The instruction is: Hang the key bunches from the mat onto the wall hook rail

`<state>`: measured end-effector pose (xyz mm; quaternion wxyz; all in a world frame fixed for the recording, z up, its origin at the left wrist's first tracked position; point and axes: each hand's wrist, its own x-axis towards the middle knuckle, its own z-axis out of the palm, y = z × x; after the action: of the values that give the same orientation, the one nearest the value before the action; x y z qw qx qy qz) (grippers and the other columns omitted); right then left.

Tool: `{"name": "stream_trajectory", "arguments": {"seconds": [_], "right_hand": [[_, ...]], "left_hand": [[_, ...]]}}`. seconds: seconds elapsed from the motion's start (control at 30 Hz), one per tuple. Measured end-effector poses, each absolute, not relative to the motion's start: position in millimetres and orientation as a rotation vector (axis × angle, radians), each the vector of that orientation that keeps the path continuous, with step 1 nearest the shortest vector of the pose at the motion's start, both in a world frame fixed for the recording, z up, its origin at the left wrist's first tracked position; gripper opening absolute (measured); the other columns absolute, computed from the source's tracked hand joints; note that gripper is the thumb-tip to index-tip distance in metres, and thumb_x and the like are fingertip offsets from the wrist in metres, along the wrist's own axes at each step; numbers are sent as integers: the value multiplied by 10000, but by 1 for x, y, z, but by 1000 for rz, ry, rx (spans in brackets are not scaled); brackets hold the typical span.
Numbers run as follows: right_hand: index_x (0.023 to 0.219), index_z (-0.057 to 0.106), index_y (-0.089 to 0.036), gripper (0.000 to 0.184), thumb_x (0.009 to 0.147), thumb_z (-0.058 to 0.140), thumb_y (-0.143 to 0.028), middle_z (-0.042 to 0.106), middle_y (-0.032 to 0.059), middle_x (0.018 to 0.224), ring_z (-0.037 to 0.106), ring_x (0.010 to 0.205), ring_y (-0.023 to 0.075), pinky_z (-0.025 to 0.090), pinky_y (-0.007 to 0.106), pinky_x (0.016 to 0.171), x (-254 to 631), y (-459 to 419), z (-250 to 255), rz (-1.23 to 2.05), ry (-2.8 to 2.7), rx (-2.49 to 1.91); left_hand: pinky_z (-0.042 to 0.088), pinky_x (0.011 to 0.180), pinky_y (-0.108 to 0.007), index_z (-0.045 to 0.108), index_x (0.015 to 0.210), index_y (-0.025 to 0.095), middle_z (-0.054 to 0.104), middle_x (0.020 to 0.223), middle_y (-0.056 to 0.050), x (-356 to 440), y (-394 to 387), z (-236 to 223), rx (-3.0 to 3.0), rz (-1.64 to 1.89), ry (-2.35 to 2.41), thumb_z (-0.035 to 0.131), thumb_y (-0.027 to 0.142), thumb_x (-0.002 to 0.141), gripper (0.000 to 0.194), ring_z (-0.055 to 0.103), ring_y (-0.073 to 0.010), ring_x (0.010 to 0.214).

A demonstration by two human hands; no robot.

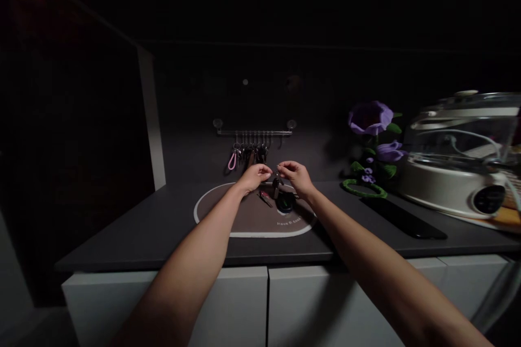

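Both my hands reach over an oval brown mat (220, 216) on a dark counter. My left hand (254, 177) and my right hand (296, 175) are each pinched on a small key bunch (276, 181) that hangs between them just above the mat. A red-handled key (265, 197) and a round black fob (285, 203) lie on the mat below the hands. Behind, a wall rail (254, 132) carries several hooks with keys (250, 153) and a pink strap (232, 160).
Purple artificial flowers (372, 119) and a green loop (363, 188) stand to the right. A white cooker with a glass lid (462, 157) sits at the far right, a flat black slab (402, 218) in front of it. White cabinet doors (301, 303) run below the counter.
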<state>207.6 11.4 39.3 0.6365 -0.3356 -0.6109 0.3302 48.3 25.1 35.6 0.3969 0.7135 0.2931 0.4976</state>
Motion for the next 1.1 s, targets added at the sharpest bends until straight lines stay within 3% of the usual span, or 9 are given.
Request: {"name": "stream_trajectory", "arguments": {"seconds": [0.3, 0.5, 0.73, 1.1], "right_hand": [[663, 616, -137, 314, 481, 731, -366, 538, -28, 552, 433, 488, 60, 389, 227, 521, 197, 36, 68, 686, -1410, -767], [655, 618, -133, 251, 495, 720, -297, 591, 3, 602, 495, 529, 80, 433, 239, 559, 187, 68, 91, 618, -1289, -805], [757, 648, -132, 190, 596, 645, -232, 645, 36, 705, 572, 619, 115, 465, 258, 644, 181, 106, 106, 304, -1254, -1033], [777, 684, -134, 186, 660, 542, -155, 677, 86, 789, 612, 754, 179, 440, 250, 721, 169, 103, 115, 2, -1272, -1255]], "left_hand": [[452, 705, -265, 531, 711, 135, 605, 646, -18, 54, 25, 42, 1395, 1524, 913, 544, 113, 749, 45, 564, -86, 604], [454, 640, -223, 491, 683, 137, 558, 556, 14, 55, 26, 45, 1246, 1595, 1008, 503, 84, 768, 100, 525, -58, 496], [431, 591, -213, 475, 671, 132, 554, 586, 7, 54, 26, 45, 1268, 1605, 1085, 444, 78, 789, 133, 511, -55, 476], [422, 568, -202, 483, 654, 137, 546, 538, 13, 53, 30, 43, 1258, 1616, 1102, 475, 70, 756, 122, 516, -64, 468]]}}
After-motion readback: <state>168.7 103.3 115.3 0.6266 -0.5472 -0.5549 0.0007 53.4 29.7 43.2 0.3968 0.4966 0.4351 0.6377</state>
